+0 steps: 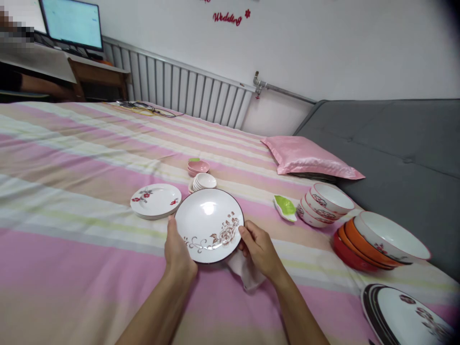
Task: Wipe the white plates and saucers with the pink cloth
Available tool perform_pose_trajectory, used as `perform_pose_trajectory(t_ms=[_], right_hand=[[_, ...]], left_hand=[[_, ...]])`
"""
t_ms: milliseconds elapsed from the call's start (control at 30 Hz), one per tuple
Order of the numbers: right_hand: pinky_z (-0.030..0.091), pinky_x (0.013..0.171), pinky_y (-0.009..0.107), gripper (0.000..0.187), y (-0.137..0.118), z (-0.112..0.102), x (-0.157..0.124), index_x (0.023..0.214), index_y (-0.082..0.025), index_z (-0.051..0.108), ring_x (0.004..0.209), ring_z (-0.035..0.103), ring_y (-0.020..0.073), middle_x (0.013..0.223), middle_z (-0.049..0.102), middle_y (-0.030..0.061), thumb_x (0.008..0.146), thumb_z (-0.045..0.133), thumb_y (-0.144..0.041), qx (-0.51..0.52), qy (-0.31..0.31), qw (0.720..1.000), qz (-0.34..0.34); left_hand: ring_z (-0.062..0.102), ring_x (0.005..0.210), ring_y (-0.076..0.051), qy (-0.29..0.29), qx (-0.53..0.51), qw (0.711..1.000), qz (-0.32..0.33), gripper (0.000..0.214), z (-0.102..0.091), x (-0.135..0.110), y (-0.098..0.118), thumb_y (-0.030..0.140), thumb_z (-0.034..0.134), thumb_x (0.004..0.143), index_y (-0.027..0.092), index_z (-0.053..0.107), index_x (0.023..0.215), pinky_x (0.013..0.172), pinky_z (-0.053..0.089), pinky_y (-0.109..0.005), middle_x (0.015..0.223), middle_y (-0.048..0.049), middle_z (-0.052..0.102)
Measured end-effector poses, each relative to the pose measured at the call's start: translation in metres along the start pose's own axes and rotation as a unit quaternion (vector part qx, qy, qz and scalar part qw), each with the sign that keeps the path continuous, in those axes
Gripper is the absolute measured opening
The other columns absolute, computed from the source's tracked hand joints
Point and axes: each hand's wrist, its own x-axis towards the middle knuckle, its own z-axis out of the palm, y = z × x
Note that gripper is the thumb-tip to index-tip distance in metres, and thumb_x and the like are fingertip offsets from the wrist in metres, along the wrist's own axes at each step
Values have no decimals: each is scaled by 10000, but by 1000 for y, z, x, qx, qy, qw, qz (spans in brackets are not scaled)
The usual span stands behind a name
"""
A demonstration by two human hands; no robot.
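A white plate (204, 220) with a dark rim and a brown flower pattern is held tilted above the bed between both hands. My left hand (178, 251) grips its left edge, thumb along the rim. On the right edge, my right hand (258, 247) pinches the rim, with a pale cloth (247, 275) hanging below from its fingers. Just left of the plate lies a stack of white plates (156, 200) with red flowers. Behind it sit a stack of small white bowls (206, 180) and pink dishes (200, 166) with a green piece.
To the right stand a green leaf-shaped dish (285, 206), white bowls (328, 201), orange and red bowls (362, 247) and dark-rimmed plates (406, 311). A pink pillow (309, 155) rests by the grey headboard (388, 139). Cables (147, 109) lie at the far edge; a person sits at far left.
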Motion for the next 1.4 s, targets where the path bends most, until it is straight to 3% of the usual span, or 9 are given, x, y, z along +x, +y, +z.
perform_pose_trajectory(t_ms=[1000, 1400], right_hand=[[367, 458, 220, 357, 0, 0, 0, 684, -206, 429, 478, 451, 107, 567, 500, -35, 862, 423, -516, 7, -1, 1000, 3], [372, 473, 219, 344, -1, 0, -1, 690, -206, 426, 488, 458, 107, 572, 501, -36, 873, 418, -497, 0, -1, 1000, 2]], left_hand=[[627, 992, -236, -8, -15, 1000, -13, 497, -1, 1, 0, 550, 500, 809, 212, 612, 1155, 856, 503, -337, 1126, -98, 643], [648, 935, -248, -1, 3, 1000, -7, 505, -2, 0, 0, 559, 495, 806, 219, 606, 1162, 838, 513, -372, 1135, -96, 641]])
